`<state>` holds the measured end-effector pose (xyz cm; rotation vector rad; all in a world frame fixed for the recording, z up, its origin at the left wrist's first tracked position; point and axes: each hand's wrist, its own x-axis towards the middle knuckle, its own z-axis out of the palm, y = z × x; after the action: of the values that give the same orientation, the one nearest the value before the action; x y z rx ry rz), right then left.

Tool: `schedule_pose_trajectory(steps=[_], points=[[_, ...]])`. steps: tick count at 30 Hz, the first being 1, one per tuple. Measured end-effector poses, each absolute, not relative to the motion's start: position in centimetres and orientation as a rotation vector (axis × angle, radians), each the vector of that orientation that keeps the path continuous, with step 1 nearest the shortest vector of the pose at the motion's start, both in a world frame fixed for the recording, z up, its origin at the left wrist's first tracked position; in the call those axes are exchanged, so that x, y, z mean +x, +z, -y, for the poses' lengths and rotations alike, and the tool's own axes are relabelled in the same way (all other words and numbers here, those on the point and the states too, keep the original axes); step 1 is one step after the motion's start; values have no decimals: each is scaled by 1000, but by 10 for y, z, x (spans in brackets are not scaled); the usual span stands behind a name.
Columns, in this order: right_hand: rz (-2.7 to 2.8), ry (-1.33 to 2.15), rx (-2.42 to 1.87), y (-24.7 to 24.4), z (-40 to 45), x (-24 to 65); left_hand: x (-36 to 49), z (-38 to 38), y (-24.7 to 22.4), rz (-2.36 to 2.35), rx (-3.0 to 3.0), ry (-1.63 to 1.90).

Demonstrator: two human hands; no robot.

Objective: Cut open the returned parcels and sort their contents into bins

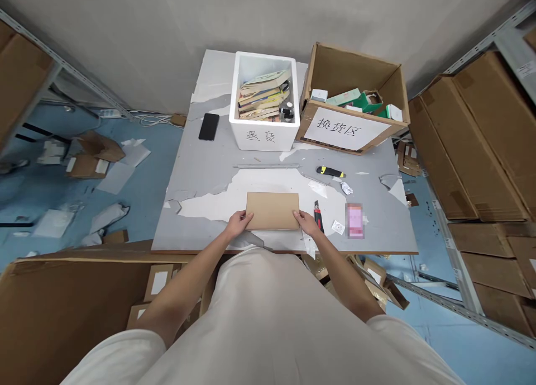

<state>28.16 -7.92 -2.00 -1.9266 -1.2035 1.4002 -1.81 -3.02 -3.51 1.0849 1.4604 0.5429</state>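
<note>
A flat brown cardboard box (pixel 272 209) lies in front of me near the table's front edge. My left hand (pixel 238 223) is closed on its left end, the thumb on top. At the opposite end my right hand (pixel 306 222) grips it the same way. Just right of that hand lies a red and black box cutter (pixel 319 216). Farther back is a yellow and black box cutter (pixel 331 171). A small white packet (pixel 338 227) and a pink, blurred-out rectangular item (pixel 355 220) lie to the right.
On the worn grey table (pixel 196 175) stand a white foam box (pixel 264 136) of books and a labelled cardboard carton (pixel 349 131) of small boxes. A black phone (pixel 209 127) lies at left. Shelves with cartons (pixel 481 145) flank the right; an open carton (pixel 75 312) stands front left.
</note>
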Motion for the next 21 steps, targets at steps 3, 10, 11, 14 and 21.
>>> schedule_pose_trajectory(steps=[3,10,11,14,21], points=[[1140,1424,-1884,-30,82,282,-18,33,-45,-1458,1064,563],[1078,1346,-1985,-51,101,306,-37,45,-68,-1465,904,593],[1102,1338,-1993,-52,104,308,-41,48,-69,-1471,908,586],[1197,1376,-1970,-52,114,310,-48,55,-66,-1420,958,542],[1316,1511,-1803,-44,114,290,-37,58,-52,-1183,1156,541]])
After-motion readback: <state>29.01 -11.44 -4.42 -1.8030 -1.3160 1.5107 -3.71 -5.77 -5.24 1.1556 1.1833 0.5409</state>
